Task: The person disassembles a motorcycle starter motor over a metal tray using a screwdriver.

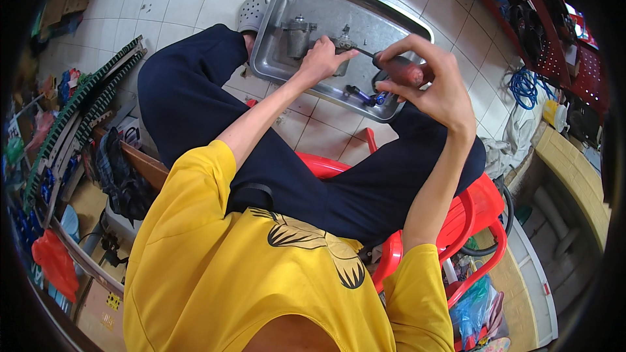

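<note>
OK, metal part (345, 40) sat abt mid-tray (385, 26). My L hand (319, 62) was half-curled against it, thumb stretched out, prob. to steady it. R hand (433, 78), over the tray's right side, had fingers & thumb wrapped round the screwdriver (405, 70) handle, shaft slanting in toward the part, prob. for turning control. Other metal part (298, 38) stood tray-left, prob. parked out of the way. Couldn't tell if tip touched: L thumb blocked it. Blue thing (365, 96), tray's near side: too small to ID.
</note>
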`<action>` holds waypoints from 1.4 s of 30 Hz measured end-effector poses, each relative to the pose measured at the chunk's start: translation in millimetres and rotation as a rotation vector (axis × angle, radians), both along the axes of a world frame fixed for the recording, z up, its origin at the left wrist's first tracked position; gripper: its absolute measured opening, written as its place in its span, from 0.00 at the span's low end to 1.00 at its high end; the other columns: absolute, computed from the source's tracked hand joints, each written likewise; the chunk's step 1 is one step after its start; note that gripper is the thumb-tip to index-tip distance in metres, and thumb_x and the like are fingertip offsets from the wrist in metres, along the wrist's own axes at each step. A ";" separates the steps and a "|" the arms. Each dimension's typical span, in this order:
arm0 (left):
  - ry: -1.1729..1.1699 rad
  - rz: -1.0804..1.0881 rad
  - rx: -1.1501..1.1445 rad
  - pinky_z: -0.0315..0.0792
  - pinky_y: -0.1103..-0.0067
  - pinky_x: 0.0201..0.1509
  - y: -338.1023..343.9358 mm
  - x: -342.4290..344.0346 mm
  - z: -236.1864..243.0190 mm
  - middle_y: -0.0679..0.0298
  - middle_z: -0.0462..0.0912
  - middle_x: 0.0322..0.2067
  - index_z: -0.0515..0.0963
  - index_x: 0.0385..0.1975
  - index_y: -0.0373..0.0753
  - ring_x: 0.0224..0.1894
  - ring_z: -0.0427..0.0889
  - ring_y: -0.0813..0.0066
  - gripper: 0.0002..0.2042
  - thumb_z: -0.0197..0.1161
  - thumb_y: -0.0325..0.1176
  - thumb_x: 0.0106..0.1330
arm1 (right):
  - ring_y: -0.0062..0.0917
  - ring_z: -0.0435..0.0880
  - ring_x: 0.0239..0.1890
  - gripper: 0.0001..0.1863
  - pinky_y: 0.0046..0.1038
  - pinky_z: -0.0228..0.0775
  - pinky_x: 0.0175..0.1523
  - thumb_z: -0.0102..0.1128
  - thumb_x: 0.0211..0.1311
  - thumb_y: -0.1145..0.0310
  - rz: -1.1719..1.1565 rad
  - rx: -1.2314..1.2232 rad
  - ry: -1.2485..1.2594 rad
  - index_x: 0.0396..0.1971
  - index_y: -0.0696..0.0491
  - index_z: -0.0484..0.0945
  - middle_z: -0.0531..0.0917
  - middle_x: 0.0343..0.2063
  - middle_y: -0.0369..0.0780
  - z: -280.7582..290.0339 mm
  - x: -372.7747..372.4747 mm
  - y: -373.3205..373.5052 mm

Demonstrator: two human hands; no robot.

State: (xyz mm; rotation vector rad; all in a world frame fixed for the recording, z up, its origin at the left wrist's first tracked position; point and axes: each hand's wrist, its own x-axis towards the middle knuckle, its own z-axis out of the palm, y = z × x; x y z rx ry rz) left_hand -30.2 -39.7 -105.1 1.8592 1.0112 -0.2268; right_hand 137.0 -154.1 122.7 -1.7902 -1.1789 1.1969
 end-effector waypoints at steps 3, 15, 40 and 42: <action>-0.003 0.009 0.005 0.72 0.59 0.60 -2.2 -0.4 -4.0 0.28 0.77 0.51 0.69 0.49 0.13 0.58 0.78 0.37 0.50 0.65 0.70 0.59 | 0.23 0.86 0.32 0.21 0.25 0.77 0.38 0.84 0.42 0.70 -0.093 0.061 -0.320 0.35 0.56 0.81 0.85 0.36 0.37 -10.3 -3.2 3.6; 0.009 -0.029 -0.039 0.71 0.58 0.63 2.6 -1.2 -1.6 0.29 0.76 0.53 0.68 0.52 0.12 0.58 0.77 0.38 0.52 0.62 0.71 0.59 | 0.32 0.84 0.36 0.23 0.32 0.76 0.38 0.81 0.43 0.68 -0.056 0.222 -0.298 0.41 0.53 0.81 0.85 0.35 0.37 -16.8 1.3 1.1; -0.048 0.004 -0.036 0.70 0.59 0.62 2.4 -5.6 -3.2 0.29 0.77 0.51 0.69 0.49 0.14 0.58 0.77 0.37 0.50 0.63 0.71 0.59 | 0.32 0.83 0.34 0.17 0.31 0.75 0.39 0.74 0.52 0.69 -0.088 0.308 -0.488 0.42 0.51 0.80 0.83 0.35 0.37 -23.9 -9.5 11.3; -0.052 -0.003 -0.030 0.71 0.58 0.62 2.9 -5.6 -4.7 0.29 0.77 0.50 0.69 0.49 0.14 0.57 0.77 0.37 0.50 0.63 0.71 0.59 | 0.31 0.83 0.33 0.19 0.31 0.74 0.37 0.77 0.49 0.67 -0.075 0.353 -0.329 0.41 0.51 0.80 0.82 0.31 0.37 -22.3 -9.3 11.5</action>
